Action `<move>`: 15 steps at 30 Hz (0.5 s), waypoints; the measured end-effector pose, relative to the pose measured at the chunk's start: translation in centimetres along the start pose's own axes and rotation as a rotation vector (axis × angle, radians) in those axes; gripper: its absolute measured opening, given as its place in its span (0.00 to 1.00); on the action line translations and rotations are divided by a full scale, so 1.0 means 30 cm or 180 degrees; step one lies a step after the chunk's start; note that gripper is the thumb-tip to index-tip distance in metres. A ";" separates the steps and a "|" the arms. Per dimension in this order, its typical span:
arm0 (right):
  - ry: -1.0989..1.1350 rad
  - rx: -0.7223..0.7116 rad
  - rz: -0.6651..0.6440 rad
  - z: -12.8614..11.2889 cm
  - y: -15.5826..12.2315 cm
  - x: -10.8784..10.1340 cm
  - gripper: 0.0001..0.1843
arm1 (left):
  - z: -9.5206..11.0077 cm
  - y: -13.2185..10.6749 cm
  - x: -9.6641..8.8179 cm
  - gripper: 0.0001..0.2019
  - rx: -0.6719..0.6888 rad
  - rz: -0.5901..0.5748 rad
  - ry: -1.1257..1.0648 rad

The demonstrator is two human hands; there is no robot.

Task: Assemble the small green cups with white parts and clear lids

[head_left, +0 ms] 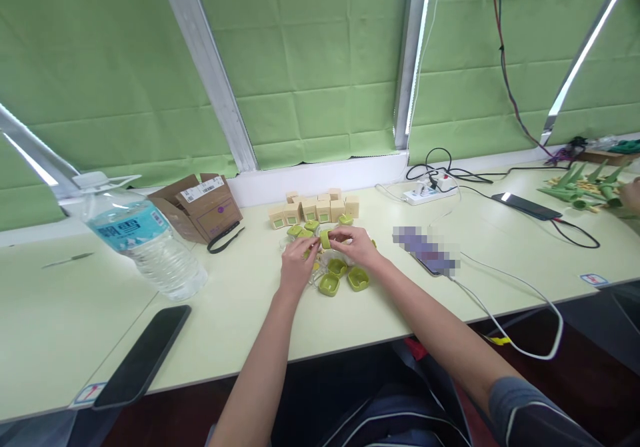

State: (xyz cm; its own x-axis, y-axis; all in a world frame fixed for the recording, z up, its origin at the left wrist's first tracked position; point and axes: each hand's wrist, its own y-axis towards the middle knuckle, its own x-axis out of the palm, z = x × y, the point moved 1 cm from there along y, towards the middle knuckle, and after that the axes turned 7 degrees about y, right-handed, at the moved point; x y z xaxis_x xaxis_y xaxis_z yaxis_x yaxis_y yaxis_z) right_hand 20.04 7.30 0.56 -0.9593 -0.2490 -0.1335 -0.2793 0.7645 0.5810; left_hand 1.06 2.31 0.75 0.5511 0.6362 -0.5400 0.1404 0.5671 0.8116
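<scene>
My left hand [299, 265] and my right hand [354, 243] meet over the pale table [250, 314], fingers pinched on a small green case [325, 238] held between them. Below the hands lie open green cases [359, 278] and another one [329, 284]. More green cases [303, 229] lie just behind. A row of small tan boxes [315, 208] with green labels stands further back by the wall.
A large water bottle [140, 234] lies at the left beside an open cardboard box [203, 206]. A black phone [143, 356] rests near the front edge. A power strip [429, 192], cables, another phone [525, 205] and green cone parts [583, 187] are at the right.
</scene>
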 end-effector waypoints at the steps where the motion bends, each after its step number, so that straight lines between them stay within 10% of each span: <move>1: -0.0010 0.0019 0.0011 0.005 0.001 0.000 0.14 | 0.001 0.000 -0.001 0.07 -0.0007 -0.0003 -0.0007; 15: -0.0040 0.0163 -0.0019 0.016 0.001 -0.001 0.13 | 0.011 0.004 -0.002 0.08 0.0095 0.0046 -0.0010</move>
State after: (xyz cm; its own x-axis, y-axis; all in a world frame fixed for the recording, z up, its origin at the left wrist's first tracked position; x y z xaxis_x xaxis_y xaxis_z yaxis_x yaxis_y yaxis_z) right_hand 20.03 7.62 0.21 -0.9579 -0.2465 -0.1470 -0.2866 0.7925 0.5383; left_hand 1.32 2.16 0.94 0.5559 0.6425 -0.5275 0.1569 0.5420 0.8256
